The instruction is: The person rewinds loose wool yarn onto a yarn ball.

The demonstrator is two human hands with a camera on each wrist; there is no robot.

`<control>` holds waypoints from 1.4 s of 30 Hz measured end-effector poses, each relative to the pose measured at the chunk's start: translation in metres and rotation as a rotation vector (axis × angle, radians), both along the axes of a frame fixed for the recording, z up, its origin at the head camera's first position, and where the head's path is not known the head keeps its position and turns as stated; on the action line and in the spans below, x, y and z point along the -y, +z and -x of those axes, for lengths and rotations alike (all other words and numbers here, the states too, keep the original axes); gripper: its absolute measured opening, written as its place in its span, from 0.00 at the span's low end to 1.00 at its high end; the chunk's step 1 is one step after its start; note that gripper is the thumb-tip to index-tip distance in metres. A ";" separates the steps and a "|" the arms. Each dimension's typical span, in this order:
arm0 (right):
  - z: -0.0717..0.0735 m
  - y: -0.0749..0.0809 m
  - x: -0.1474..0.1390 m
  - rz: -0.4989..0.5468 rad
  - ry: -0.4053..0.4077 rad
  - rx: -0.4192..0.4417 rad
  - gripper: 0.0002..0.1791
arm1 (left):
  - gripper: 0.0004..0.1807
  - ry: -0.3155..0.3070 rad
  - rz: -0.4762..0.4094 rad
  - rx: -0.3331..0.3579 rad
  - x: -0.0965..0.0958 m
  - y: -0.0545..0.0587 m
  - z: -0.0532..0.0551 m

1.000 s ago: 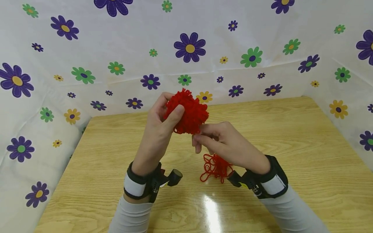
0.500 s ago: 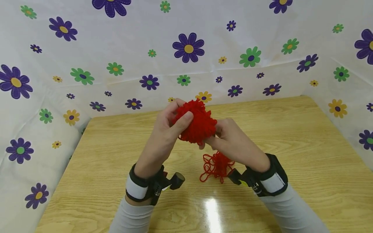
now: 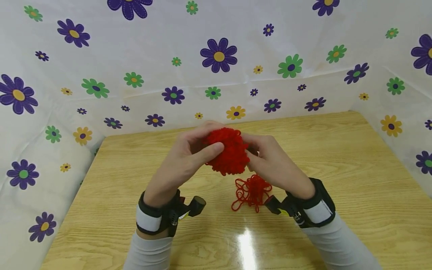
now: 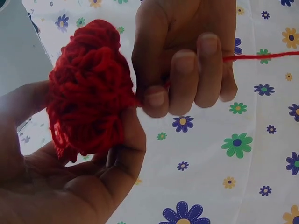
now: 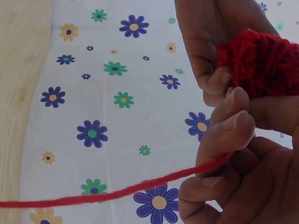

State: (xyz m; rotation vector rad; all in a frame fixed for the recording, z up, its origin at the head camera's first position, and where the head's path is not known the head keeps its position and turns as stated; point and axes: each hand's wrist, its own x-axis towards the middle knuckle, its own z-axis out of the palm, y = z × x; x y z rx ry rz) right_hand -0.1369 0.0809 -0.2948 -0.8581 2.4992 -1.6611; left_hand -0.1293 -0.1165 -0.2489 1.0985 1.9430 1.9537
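Observation:
A ball of red yarn (image 3: 233, 157) is held up above the table, in the middle of the head view. My left hand (image 3: 185, 157) grips it from the left, thumb across the near side. At its right side, my right hand (image 3: 271, 159) has its fingers curled round a strand of red yarn. In the right wrist view that strand (image 5: 117, 193) runs off to the left from between the fingers; the left wrist view shows the strand (image 4: 261, 57) leaving to the right. The right fingers meet the ball's edge, partly hidden behind it in the head view.
A loose tangle of red yarn (image 3: 253, 191) lies on the wooden table (image 3: 135, 210), below the right hand. A white cloth (image 3: 152, 45) with printed flowers stands behind the table and along its sides. Each wrist wears a black strap with a small camera.
The ball has come down and a little to the right, and it has turned in the left hand. The right hand has moved from below the ball to its right side.

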 end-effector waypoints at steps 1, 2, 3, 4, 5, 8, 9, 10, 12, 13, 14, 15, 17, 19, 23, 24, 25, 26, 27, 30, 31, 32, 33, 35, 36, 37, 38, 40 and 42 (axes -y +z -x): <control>-0.002 0.003 0.000 0.010 -0.004 0.001 0.14 | 0.15 -0.012 0.007 -0.007 0.001 0.000 0.000; -0.003 0.006 0.000 0.021 -0.009 0.004 0.12 | 0.16 -0.025 0.016 -0.014 0.001 0.000 0.000; -0.005 0.009 0.000 0.031 -0.015 0.003 0.10 | 0.16 -0.038 0.025 -0.023 0.001 0.000 -0.001; -0.007 0.012 0.000 0.038 -0.019 0.003 0.09 | 0.17 -0.050 0.034 -0.035 0.002 0.001 -0.001; -0.009 0.016 0.000 0.044 -0.020 0.003 0.08 | 0.18 -0.056 0.046 -0.044 0.002 0.001 -0.001; -0.014 0.024 0.001 0.046 -0.023 0.003 0.06 | 0.20 -0.056 0.078 -0.070 0.001 0.001 -0.002; -0.015 0.026 0.001 0.042 -0.027 0.001 0.06 | 0.20 -0.051 0.089 -0.078 0.001 0.001 -0.002; -0.015 0.027 0.001 0.041 -0.030 -0.001 0.06 | 0.20 -0.043 0.103 -0.087 0.001 0.002 -0.002; -0.015 0.028 0.001 0.047 -0.040 -0.006 0.06 | 0.21 -0.024 0.141 -0.105 0.001 0.002 -0.003; -0.015 0.028 0.001 0.053 -0.043 -0.011 0.06 | 0.21 -0.012 0.162 -0.116 0.001 0.002 -0.003; -0.015 0.028 0.001 0.061 -0.047 -0.018 0.06 | 0.21 -0.002 0.184 -0.132 0.000 0.002 -0.003; -0.015 0.027 0.001 0.070 -0.051 -0.024 0.06 | 0.22 0.007 0.208 -0.150 0.000 0.002 -0.003; -0.014 0.027 0.001 0.090 -0.058 -0.044 0.06 | 0.22 0.018 0.258 -0.199 -0.001 0.001 -0.003; -0.014 0.027 0.000 0.107 -0.062 -0.067 0.07 | 0.22 0.018 0.302 -0.255 -0.002 0.000 -0.002; -0.015 0.028 0.000 0.119 -0.063 -0.105 0.07 | 0.24 0.031 0.402 -0.329 -0.003 -0.012 0.004; -0.015 0.028 0.000 0.119 -0.059 -0.109 0.07 | 0.24 0.038 0.423 -0.345 -0.003 -0.016 0.006; -0.016 0.029 0.000 0.118 -0.055 -0.115 0.07 | 0.24 0.046 0.445 -0.356 -0.003 -0.021 0.009; -0.016 0.029 0.001 0.115 -0.052 -0.119 0.07 | 0.23 0.058 0.466 -0.365 -0.002 -0.025 0.011; -0.016 0.029 0.001 0.115 -0.046 -0.123 0.07 | 0.23 0.069 0.484 -0.376 -0.002 -0.029 0.014; -0.018 0.030 0.002 0.113 -0.036 -0.133 0.08 | 0.21 0.111 0.529 -0.402 -0.004 -0.036 0.019; -0.018 0.030 0.002 0.110 -0.035 -0.138 0.08 | 0.21 0.128 0.540 -0.402 -0.005 -0.038 0.020; -0.019 0.030 0.003 0.111 -0.032 -0.141 0.08 | 0.20 0.146 0.546 -0.396 -0.006 -0.039 0.021; -0.019 0.030 0.003 0.110 -0.028 -0.143 0.08 | 0.20 0.162 0.542 -0.385 -0.006 -0.040 0.021; -0.020 0.030 0.003 0.102 -0.025 -0.151 0.08 | 0.20 0.195 0.511 -0.348 -0.008 -0.039 0.022; -0.020 0.031 0.003 0.100 -0.022 -0.153 0.07 | 0.20 0.210 0.487 -0.334 -0.008 -0.038 0.021; -0.021 0.031 0.003 0.096 -0.020 -0.156 0.07 | 0.20 0.223 0.458 -0.320 -0.008 -0.036 0.021; -0.021 0.031 0.004 0.093 -0.016 -0.158 0.07 | 0.20 0.240 0.430 -0.308 -0.009 -0.033 0.020; -0.021 0.031 0.004 0.082 -0.010 -0.162 0.06 | 0.20 0.277 0.377 -0.292 -0.009 -0.026 0.016; -0.021 0.031 0.004 0.076 -0.005 -0.162 0.05 | 0.19 0.311 0.335 -0.281 -0.011 -0.019 0.013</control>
